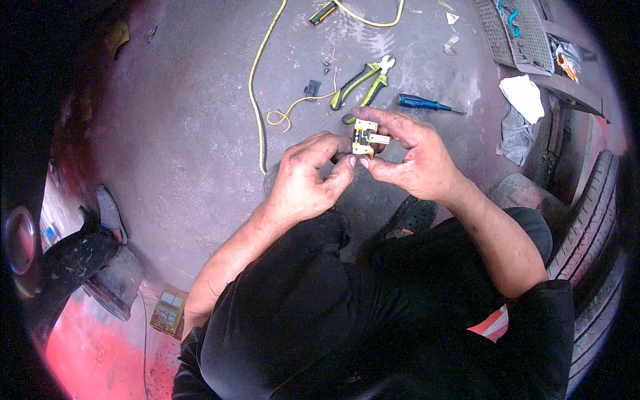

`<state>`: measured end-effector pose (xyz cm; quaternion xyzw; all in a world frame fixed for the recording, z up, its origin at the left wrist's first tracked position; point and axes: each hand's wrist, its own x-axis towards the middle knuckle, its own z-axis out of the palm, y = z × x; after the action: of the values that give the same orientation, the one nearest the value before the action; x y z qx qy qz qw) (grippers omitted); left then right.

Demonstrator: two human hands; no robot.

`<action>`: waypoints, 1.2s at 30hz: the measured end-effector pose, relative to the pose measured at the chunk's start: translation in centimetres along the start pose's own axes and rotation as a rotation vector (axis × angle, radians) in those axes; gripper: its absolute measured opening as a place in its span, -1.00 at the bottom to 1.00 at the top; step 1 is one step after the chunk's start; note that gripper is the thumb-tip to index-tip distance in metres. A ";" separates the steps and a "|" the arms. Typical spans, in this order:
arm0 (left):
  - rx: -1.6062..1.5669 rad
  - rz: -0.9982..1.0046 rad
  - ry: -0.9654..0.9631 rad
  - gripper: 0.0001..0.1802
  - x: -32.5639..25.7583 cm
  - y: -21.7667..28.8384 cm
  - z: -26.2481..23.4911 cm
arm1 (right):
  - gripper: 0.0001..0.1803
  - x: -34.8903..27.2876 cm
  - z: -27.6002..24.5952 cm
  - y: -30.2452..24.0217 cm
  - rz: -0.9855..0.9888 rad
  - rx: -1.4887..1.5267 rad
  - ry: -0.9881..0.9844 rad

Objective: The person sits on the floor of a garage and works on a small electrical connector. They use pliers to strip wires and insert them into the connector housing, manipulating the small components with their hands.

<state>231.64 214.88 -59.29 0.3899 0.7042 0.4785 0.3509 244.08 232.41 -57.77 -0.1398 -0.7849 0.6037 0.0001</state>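
Between my two hands is a small cream-coloured plastic part [364,139] with dark and brass-like pieces inside, perhaps a switch or connector body. My left hand [312,172] pinches its left lower edge with thumb and fingers. From the other side my right hand [415,152] grips it, index finger along the top and thumb below. Just beyond my hands lie green-and-black cutting pliers [363,81], handles toward me. A blue screwdriver [427,103] rests to their right. Left of the pliers are a small black plastic piece [312,89] and a thin yellow wire [293,107].
A thicker yellow cable [253,87] runs across the floor at left. Farther off lies a yellow-and-black tool [323,13]. At right are a perforated grey basket [499,33], a white cloth [522,97] and tyres [587,220]. A small box [169,311] sits lower left.
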 end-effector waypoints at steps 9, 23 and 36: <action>-0.046 -0.047 -0.032 -0.87 -0.2 0.2 0.2 | -0.33 -0.1 -0.1 0.0 -0.024 -0.046 0.012; -0.180 -0.325 0.029 -0.89 0.2 0.0 0.7 | -0.39 0.0 -0.3 -0.4 -0.056 -0.175 -0.041; -0.275 -0.386 -0.010 -0.87 0.2 0.1 0.8 | -0.39 -0.2 0.0 -0.4 0.021 -0.047 -0.043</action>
<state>232.27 215.45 -59.52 0.1990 0.6920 0.4922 0.4892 244.16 232.25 -57.38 -0.1351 -0.7972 0.5878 -0.0263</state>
